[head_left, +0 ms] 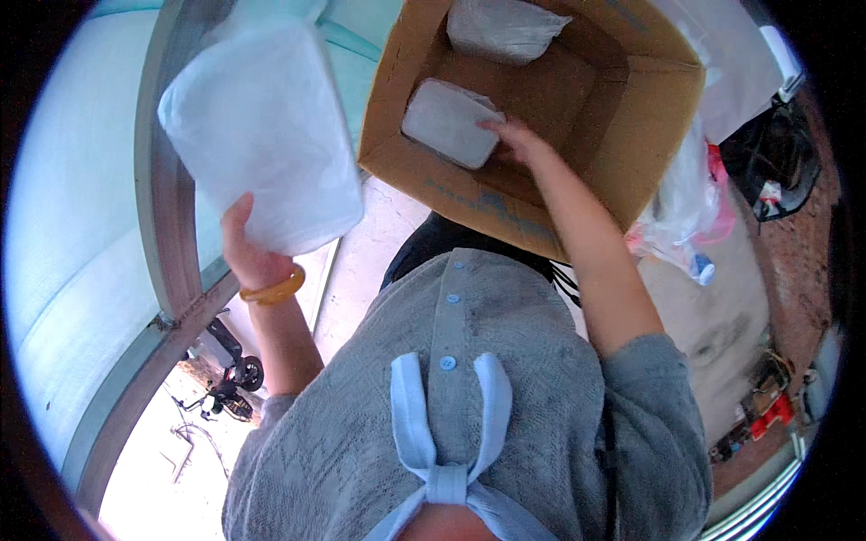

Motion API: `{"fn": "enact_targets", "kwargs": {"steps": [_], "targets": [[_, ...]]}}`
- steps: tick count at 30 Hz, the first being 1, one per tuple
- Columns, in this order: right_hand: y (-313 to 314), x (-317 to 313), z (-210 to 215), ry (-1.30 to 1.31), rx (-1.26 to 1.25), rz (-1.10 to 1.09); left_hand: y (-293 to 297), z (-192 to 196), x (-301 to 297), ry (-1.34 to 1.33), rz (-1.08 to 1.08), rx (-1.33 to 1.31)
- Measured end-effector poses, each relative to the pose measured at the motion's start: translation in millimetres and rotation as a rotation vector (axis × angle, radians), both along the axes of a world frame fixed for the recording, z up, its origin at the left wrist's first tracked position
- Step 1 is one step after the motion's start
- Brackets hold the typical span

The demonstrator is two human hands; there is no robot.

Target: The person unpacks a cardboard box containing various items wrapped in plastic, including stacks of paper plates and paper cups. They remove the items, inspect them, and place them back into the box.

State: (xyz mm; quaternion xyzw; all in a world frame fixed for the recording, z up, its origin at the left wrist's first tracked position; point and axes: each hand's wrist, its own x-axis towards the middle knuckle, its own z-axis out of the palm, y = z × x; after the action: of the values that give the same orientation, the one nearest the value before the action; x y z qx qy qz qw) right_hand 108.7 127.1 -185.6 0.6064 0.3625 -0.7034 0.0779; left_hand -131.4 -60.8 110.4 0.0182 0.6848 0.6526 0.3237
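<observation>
A large white package (271,144) in thin, crinkled plastic is held up at the left. My left hand (248,248) grips its lower edge, with the thumb across the front and the other fingers hidden behind. My right hand (516,142) reaches into an open cardboard box (663,117). Its fingers close on the right edge of a smaller-looking white wrapped package (449,124), tilted near the box's left wall. Another white wrapped package (505,29) lies at the far side of the box. What is inside the wrappings cannot be seen.
A grey metal frame (167,225) with pale blue panels stands at my left. Clear and pink plastic bags (690,203) lie right of the box, near a black bag (771,162). Red and dark clutter (767,415) sits at the lower right. Wheeled equipment (239,374) shows beyond the frame.
</observation>
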Motion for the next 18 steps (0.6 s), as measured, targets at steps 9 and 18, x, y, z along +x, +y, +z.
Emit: {"fn": "enact_targets", "kwargs": {"steps": [9, 18], "targets": [[-12, 47, -66, 0.199, -0.223, -0.490, -28, -22, 2, -0.151, 0.094, 0.064], [33, 83, -68, 0.182, -0.133, -0.446, -7, -29, -5, 0.024, -0.224, -0.039]]}}
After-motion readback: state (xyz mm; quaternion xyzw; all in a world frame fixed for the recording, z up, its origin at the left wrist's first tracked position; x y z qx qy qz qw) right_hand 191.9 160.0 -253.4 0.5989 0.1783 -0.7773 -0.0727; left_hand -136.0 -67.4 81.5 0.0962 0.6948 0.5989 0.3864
